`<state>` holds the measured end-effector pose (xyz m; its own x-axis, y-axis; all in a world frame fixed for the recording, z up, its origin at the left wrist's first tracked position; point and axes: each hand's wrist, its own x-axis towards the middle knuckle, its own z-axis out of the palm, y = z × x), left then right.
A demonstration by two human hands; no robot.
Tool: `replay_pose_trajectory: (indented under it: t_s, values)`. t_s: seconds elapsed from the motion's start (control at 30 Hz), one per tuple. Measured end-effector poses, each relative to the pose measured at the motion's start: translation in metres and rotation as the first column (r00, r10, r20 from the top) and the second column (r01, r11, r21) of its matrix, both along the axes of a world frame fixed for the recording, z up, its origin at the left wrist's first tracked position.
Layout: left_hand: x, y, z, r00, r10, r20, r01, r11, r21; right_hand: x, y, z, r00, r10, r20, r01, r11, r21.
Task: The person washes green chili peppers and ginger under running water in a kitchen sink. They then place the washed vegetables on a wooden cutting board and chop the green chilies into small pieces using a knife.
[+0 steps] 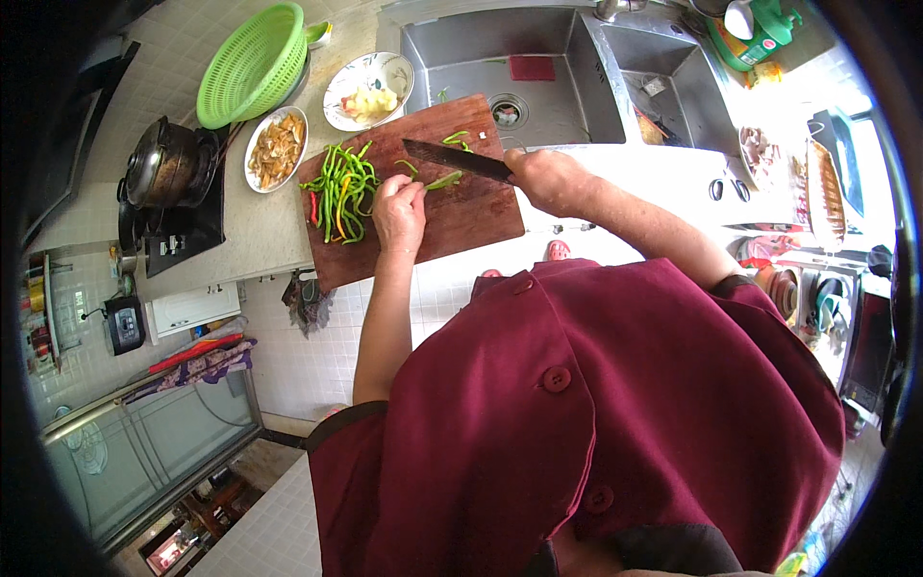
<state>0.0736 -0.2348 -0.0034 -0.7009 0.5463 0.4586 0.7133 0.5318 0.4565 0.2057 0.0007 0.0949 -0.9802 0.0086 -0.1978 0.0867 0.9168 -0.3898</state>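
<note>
A wooden cutting board (pixel 469 216) lies on the counter, its upper corner over the sink. My right hand (pixel 551 180) grips the handle of a kitchen knife (pixel 458 159), its dark blade pointing left above the board. Near the blade, my left hand (pixel 400 213) has its fingertips drawn together at a green chili pepper (pixel 407 168); whether it holds the pepper is hard to tell. To its left lies a pile of long green chili peppers (pixel 339 191) with a red one (pixel 314 208) at the edge. Green pieces (pixel 443 180) lie right of my left fingers, and more (pixel 457 140) lie beyond the blade.
A patterned bowl (pixel 334 108) with pale yellow pieces and an oval dish (pixel 252 177) of brownish food stand beyond the board. Further left are a green plastic basket (pixel 249 65) and a pot (pixel 162 166) on the stove. The steel sink (pixel 461 79) adjoins the board; scissors (pixel 730 189) lie right.
</note>
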Motion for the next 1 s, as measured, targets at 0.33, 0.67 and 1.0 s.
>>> replay_pose_trajectory:
  t_s: [0.33,0.67,1.0]
  values:
    - [0.017,0.004,-0.012,0.995,0.063,-0.075,-0.056,0.994,0.099,-0.014,-0.013,0.003,0.971,0.234,0.056,-0.240,0.941,0.237]
    - [0.020,0.007,-0.017,0.982,0.091,-0.167,-0.062,0.983,0.171,-0.033,-0.023,0.003,0.971,0.214,0.104,-0.230,0.957,0.175]
    - [0.023,0.005,-0.016,0.986,0.084,-0.145,-0.059,0.983,0.174,-0.036,-0.026,-0.006,0.979,0.191,0.066,-0.198,0.972,0.124]
